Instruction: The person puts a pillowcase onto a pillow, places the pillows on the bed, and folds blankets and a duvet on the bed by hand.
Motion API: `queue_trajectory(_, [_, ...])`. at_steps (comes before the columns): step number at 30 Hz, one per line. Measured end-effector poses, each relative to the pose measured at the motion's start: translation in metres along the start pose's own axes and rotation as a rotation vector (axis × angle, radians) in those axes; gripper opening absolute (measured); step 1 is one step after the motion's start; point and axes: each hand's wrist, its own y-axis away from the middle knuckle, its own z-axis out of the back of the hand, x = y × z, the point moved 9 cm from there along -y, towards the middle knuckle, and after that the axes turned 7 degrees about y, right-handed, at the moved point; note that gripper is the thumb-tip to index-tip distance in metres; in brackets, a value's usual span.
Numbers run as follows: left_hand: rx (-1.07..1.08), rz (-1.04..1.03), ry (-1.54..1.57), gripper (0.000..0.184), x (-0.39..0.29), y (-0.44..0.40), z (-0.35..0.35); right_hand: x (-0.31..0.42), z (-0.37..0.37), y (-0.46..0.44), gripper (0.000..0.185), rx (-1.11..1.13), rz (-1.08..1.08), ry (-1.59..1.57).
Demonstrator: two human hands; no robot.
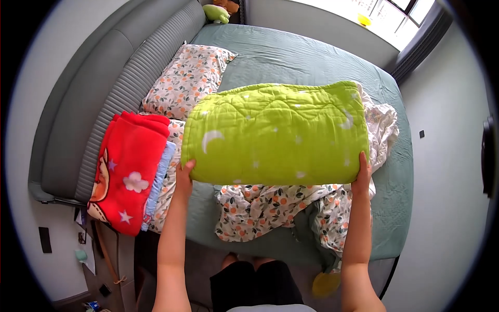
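Between my two hands I hold up a lime-green quilt (pixel 275 140), folded into a wide rectangle with white moons and stars. My left hand (pixel 185 174) grips its lower left corner, thumb on the front. On the lower right edge, my right hand (pixel 362 174) has the same kind of grip. Behind and below the quilt lies a crumpled white duvet (pixel 260 210) with an orange-fruit print, partly hidden by it. To the left, a folded red blanket (pixel 130 171) with a cloud and stars rests on a folded light-blue cloth (pixel 159 182).
The bed (pixel 291 49) has a green sheet and a grey padded headboard (pixel 99 67). A fruit-print pillow (pixel 189 78) lies near the headboard. A green plush toy (pixel 216 14) sits in the far corner. Something yellow (pixel 326 284) is on the floor by the bed's near edge.
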Motion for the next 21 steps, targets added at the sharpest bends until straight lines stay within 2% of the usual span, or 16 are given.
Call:
queue_trajectory(2, [-0.018, 0.081, -0.126, 0.033, 0.059, 0.037, 0.041, -0.038, 0.04, 0.02, 0.035, -0.025, -0.065, 0.049])
queue_trajectory(3, [0.063, 0.132, -0.213, 0.031, 0.092, 0.057, 0.059, -0.062, 0.061, 0.034, 0.037, -0.019, -0.105, 0.13])
queue_trajectory(7, [0.046, 0.67, -0.391, 0.028, 0.22, 0.174, 0.113, -0.181, 0.161, 0.103, 0.039, -0.114, -0.385, 0.619])
queue_trajectory(8, [0.121, 0.687, -0.505, 0.037, 0.25, 0.196, 0.127, -0.2, 0.177, 0.119, 0.038, -0.144, -0.447, 0.748])
queue_trajectory(11, [0.191, 0.866, -0.491, 0.054, 0.31, 0.226, 0.149, -0.225, 0.191, 0.126, 0.032, -0.067, -0.476, 0.864])
queue_trajectory(12, [0.18, 0.935, -0.527, 0.059, 0.317, 0.225, 0.151, -0.226, 0.188, 0.119, 0.032, -0.031, -0.469, 0.874])
queue_trajectory(14, [0.047, 0.918, -0.385, 0.064, 0.309, 0.205, 0.143, -0.225, 0.185, 0.106, 0.033, 0.036, -0.452, 0.89])
queue_trajectory(15, [-0.017, 0.838, -0.281, 0.066, 0.306, 0.191, 0.139, -0.228, 0.18, 0.096, 0.033, 0.096, -0.387, 0.861])
queue_trajectory(16, [-0.067, 0.864, -0.252, 0.063, 0.287, 0.182, 0.121, -0.217, 0.169, 0.088, 0.032, 0.079, -0.297, 0.828])
queue_trajectory(18, [-0.12, 0.774, 0.007, 0.059, 0.289, 0.159, 0.118, -0.177, 0.12, 0.079, 0.032, 0.048, -0.119, 0.754])
queue_trajectory(20, [-0.205, 0.747, 0.158, 0.053, 0.272, 0.149, 0.108, -0.159, 0.083, 0.072, 0.03, 0.147, -0.137, 0.756])
queue_trajectory(21, [-0.164, 0.789, 0.263, 0.05, 0.275, 0.15, 0.105, -0.149, 0.072, 0.07, 0.03, 0.193, -0.146, 0.757])
